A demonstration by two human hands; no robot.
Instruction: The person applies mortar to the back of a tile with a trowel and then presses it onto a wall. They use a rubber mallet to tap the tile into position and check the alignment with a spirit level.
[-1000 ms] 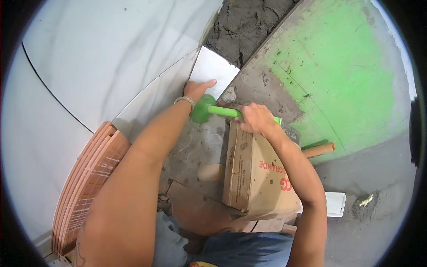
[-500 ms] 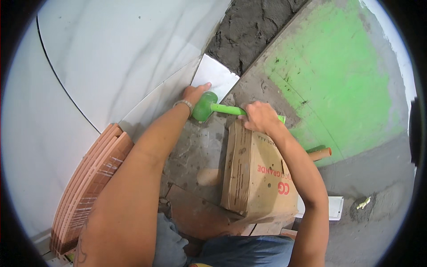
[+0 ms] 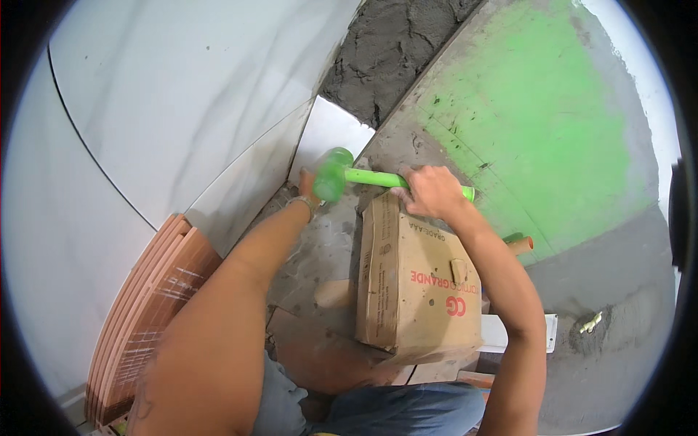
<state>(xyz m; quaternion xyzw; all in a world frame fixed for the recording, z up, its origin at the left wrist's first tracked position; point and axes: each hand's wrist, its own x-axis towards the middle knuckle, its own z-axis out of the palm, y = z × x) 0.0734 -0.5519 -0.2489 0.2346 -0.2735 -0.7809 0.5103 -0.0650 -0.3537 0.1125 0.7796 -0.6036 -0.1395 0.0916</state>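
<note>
A green rubber mallet (image 3: 372,177) lies across my view, its handle held in the closed fingers of my right hand (image 3: 435,191). The mallet's head is at the left, over the near part of a white tile piece (image 3: 333,129). My left hand (image 3: 308,184) is at the tile's near edge, with a band round the wrist. Most of its fingers are hidden behind the mallet head, so their pose does not show. Just below my right hand stands a worn cardboard box (image 3: 436,269).
Wet grey mortar (image 3: 396,58) fills the strip beyond the tile. Large white wall panels (image 3: 182,94) rise at left, with stacked reddish tiles (image 3: 163,312) leaning there. A green-painted surface (image 3: 538,138) spreads at right. An orange pipe (image 3: 521,245) sticks out near my right forearm.
My left hand has drawn back toward me along the tile, and its fingers have gone behind the mallet head. The right hand still grips the mallet; the whole view has shifted slightly.
</note>
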